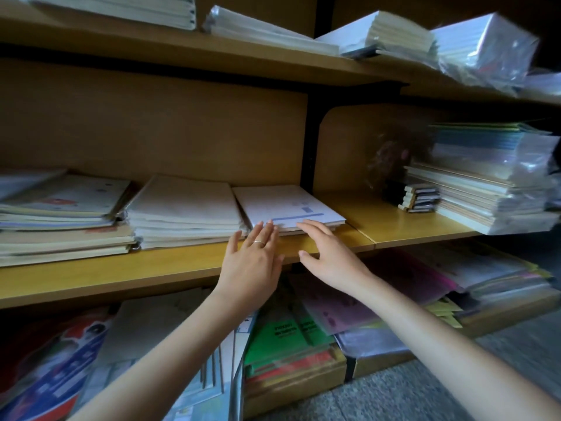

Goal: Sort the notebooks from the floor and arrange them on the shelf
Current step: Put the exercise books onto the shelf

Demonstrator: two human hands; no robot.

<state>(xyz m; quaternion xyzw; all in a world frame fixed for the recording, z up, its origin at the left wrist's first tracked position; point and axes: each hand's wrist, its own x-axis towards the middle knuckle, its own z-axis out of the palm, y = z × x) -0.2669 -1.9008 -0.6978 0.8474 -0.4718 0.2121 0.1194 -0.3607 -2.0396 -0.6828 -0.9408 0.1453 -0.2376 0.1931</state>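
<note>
Your left hand [252,262] and right hand [329,253] are both flat, fingers straight, gripping nothing. Their fingertips touch the front edge of the white notebook stack [285,205] on the middle shelf [151,268], just beside a taller cream stack [185,208]. This stack looks placed and seems to need only squaring. Only a strip of floor [425,390] shows, so what remains there cannot be told.

No text, label, brand or number is legible. The green books [280,334], below and between the left hand [252,262] and the right hand [329,256], carry dark printed lines on their covers, too blurred to read. The white notebook [282,203] just beyond both hands bears a blue bar and small blue blocks, in which no characters can be made out.
</note>
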